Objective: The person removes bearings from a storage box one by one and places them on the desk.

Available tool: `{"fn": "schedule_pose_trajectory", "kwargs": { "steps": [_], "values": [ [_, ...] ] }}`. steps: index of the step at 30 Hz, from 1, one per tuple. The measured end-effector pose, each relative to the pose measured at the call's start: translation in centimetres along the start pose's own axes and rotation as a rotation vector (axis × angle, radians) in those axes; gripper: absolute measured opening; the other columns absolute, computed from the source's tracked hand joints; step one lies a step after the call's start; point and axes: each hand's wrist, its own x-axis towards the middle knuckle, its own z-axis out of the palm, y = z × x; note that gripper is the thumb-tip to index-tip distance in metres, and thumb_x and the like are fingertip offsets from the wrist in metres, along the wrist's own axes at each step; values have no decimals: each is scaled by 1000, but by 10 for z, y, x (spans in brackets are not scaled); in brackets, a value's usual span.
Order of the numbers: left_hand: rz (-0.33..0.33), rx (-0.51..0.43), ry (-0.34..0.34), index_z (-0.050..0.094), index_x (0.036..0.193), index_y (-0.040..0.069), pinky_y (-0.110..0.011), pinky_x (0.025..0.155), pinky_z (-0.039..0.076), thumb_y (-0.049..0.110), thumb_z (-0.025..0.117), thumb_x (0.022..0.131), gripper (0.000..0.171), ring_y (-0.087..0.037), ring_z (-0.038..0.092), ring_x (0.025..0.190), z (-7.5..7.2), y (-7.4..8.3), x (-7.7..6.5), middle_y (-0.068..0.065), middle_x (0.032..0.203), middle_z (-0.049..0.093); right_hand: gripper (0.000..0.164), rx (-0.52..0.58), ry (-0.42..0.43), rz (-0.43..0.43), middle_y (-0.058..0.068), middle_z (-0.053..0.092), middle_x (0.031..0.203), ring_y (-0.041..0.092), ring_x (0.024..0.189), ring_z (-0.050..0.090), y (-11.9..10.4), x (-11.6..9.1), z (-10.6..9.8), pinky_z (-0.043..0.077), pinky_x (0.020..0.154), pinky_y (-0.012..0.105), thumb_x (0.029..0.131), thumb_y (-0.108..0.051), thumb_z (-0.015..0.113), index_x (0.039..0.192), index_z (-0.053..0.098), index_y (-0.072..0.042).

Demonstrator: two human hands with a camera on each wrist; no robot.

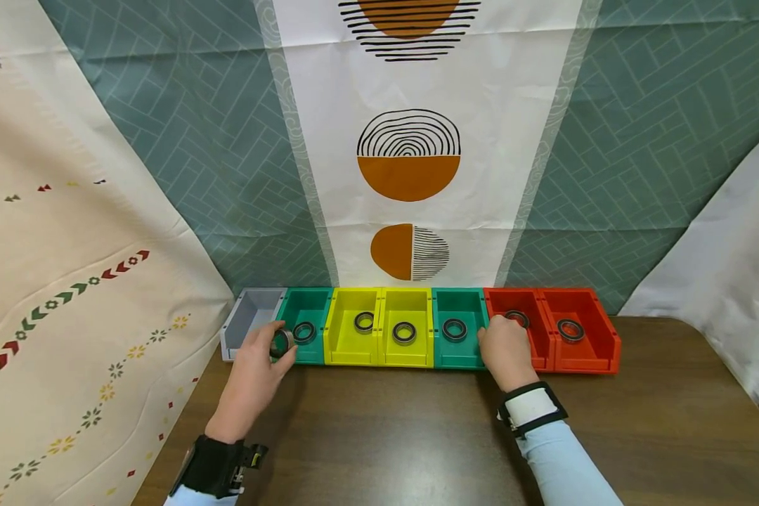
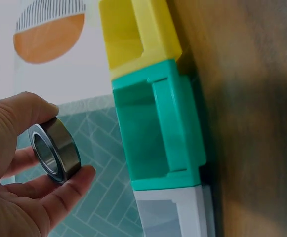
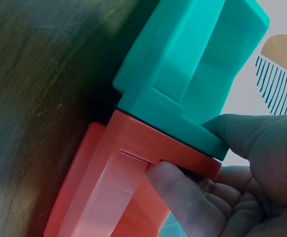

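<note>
My left hand holds a metal ball bearing by its rim between thumb and fingers, in front of the left green bin. Another bearing lies inside that bin. At the right, my right hand pinches the adjoining side walls of the right green bin and a red bin. In the right wrist view the thumb is on the green side and a finger on the red side. One bearing lies in this green bin; another, partly hidden by the hand, is in the red one.
Two yellow bins stand mid-row, each with a bearing. A grey bin ends the row at left; a second red bin with a bearing ends it at right. Patterned cloth hangs behind the wooden table.
</note>
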Motion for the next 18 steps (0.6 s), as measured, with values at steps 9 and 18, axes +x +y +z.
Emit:
{"fn": "schedule_pose_trajectory", "kwargs": {
  "steps": [9, 18],
  "values": [
    [-45, 24, -71, 51, 125, 7, -45, 81, 53, 24, 71, 80, 52, -30, 57, 100, 12, -4, -14, -19, 119, 54, 33, 6, -16, 2, 16, 58, 63, 25, 52, 54, -1, 0, 0, 41, 45, 31, 90, -23, 57, 84, 63, 9],
    [-69, 73, -149, 55, 119, 9, -45, 78, 53, 24, 75, 75, 51, -27, 59, 96, 26, -15, -24, -16, 113, 57, 33, 14, 7, -10, 16, 57, 61, 25, 52, 53, 1, -1, 0, 40, 44, 31, 89, -23, 57, 80, 62, 8]
  ]
}}
